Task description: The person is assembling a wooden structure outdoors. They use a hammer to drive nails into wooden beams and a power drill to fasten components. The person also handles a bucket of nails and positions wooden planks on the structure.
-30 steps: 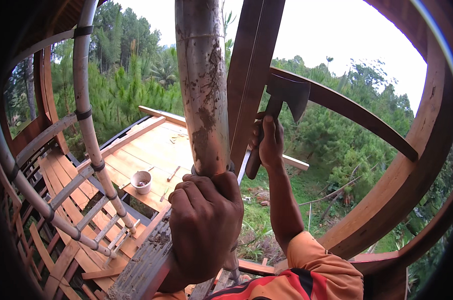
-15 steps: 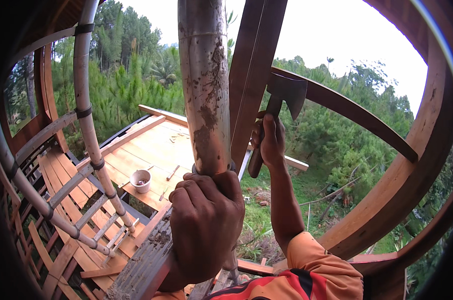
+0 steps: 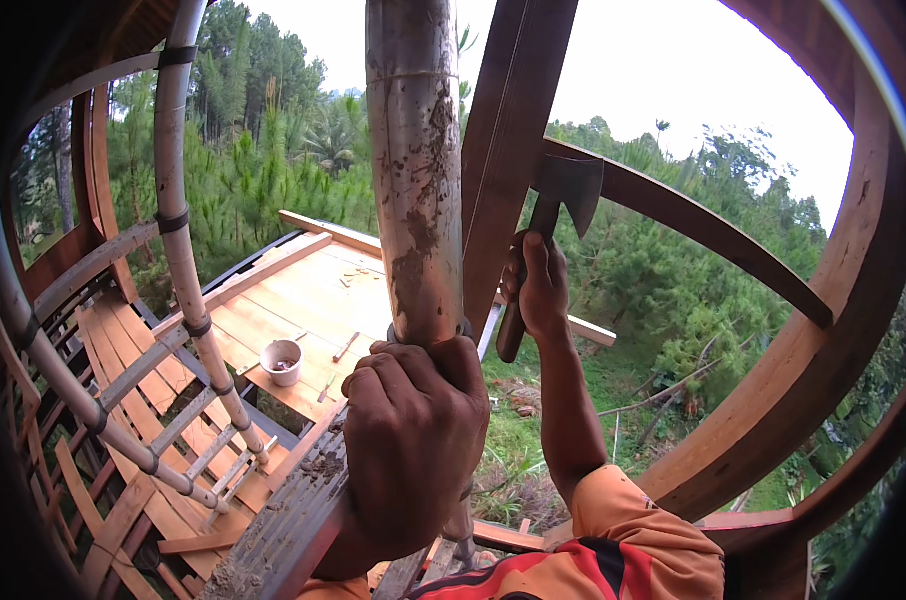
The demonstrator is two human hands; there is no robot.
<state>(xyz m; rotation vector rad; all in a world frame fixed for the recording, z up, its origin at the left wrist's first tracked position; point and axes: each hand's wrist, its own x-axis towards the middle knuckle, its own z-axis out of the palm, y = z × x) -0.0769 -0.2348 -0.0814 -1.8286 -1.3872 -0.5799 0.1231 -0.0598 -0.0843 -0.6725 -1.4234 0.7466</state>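
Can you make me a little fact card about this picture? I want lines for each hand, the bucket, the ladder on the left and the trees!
Left hand: closed around the muddy pole
Right hand: holding an axe by its handle, head up
Bucket: white, standing on wooden boards
Ladder: two long poles with rungs between them
Trees: green, out beyond the boards

The axe (image 3: 569, 188) is held head-up in the right hand (image 3: 540, 285), its dark blade turned rightward. The pole (image 3: 416, 190), pale, streaked with dark dirt and nearly upright, is gripped by the left hand (image 3: 418, 440).
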